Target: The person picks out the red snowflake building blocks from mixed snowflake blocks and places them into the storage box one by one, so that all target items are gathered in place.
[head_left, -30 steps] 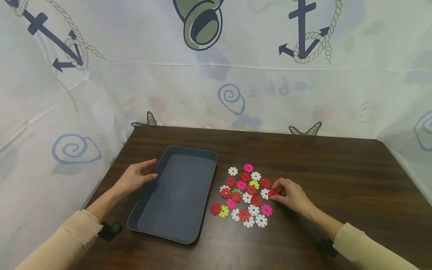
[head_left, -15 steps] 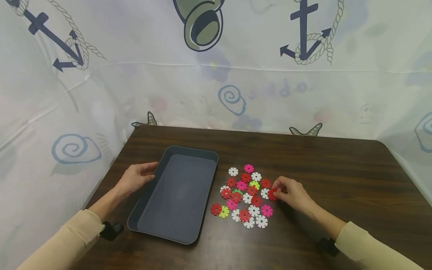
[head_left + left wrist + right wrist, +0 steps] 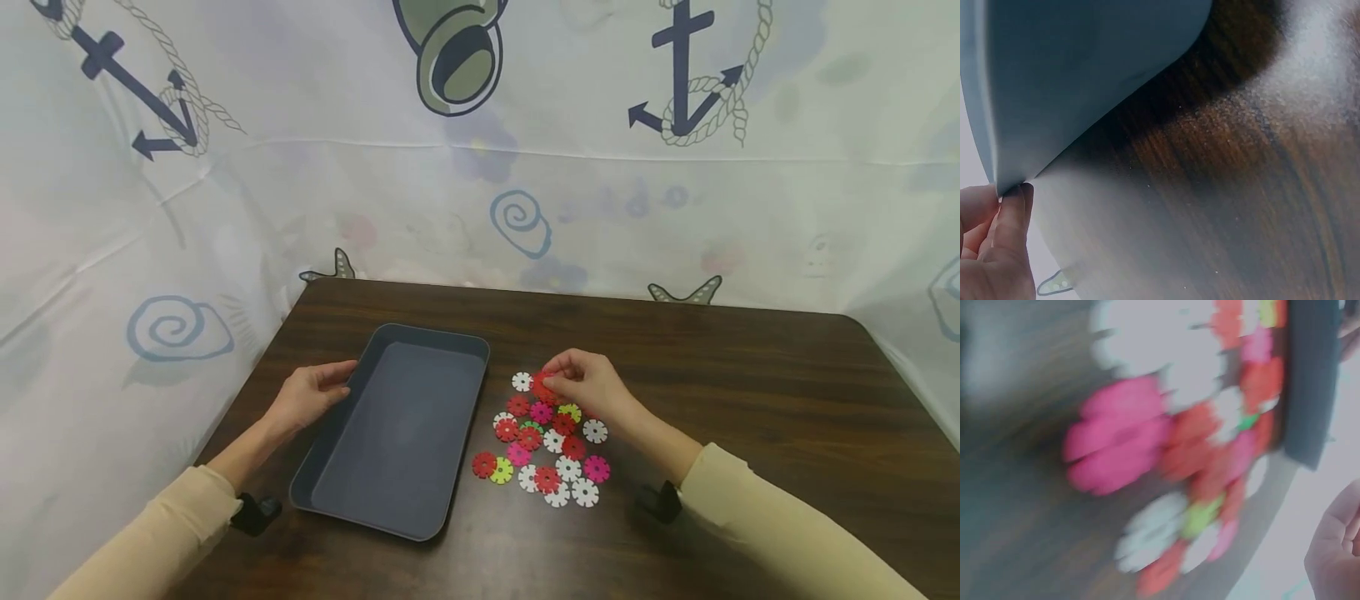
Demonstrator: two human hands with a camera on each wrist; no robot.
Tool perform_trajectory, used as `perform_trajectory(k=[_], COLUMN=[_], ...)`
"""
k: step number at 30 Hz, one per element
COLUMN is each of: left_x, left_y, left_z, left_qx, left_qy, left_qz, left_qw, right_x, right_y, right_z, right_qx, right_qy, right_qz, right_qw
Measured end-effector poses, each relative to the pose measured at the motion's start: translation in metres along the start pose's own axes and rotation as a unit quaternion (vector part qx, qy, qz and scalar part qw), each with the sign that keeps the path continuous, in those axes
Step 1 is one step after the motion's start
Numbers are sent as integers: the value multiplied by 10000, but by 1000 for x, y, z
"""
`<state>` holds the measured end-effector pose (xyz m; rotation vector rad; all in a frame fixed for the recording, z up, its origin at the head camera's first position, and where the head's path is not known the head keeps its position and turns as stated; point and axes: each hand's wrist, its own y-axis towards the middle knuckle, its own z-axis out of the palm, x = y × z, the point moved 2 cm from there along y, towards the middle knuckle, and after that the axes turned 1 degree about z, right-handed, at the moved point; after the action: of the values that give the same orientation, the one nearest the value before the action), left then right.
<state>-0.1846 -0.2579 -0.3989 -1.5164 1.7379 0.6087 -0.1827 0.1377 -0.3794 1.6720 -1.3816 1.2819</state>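
My right hand pinches a red notched disc between thumb and fingers, above the far side of the loose discs. Below and nearer lie several plastic notched discs in white, pink, red and yellow-green, some overlapping. In the right wrist view the pink disc is blurred, and the held disc does not show. On the left, my left hand touches the outer left side of a dark grey rectangular tray with extended fingers. The fingertips meet the tray's edge in the left wrist view.
A dark brown wooden table bears everything. Behind and left of it hangs a pale curtain with sea motifs. The discs lie just right of the tray. Both wrists carry a small black camera.
My right hand has lifted the red disc off the right side of the group and carried it left and away from me. The left hand stays at the tray.
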Motion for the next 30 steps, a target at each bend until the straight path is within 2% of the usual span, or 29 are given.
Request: perform_trajectory(k=[4,7,14,21,30], left_x=[-1,-1,0,3,2], left_y=[0,0,0,-1,0], left_z=[0,1,1,3,2], left_qx=[-24,-30,-128,-139,-261], left_qy=[19,1,3,-18,-34], left_qz=[-11,-3,40,-9,-65], left_qw=[10000,10000,9999,9999,9996], right_x=[25,39,58,61,66], right_y=[18,32,63,81,101], right_z=[26,47,96,136,159], right_qx=[57,71,-42,-55,-492], right_qy=[541,1076,2365,2803,3107], right_qz=[182,363,724,966,1224], right_qw=[9984,9935,9689,9550,9413])
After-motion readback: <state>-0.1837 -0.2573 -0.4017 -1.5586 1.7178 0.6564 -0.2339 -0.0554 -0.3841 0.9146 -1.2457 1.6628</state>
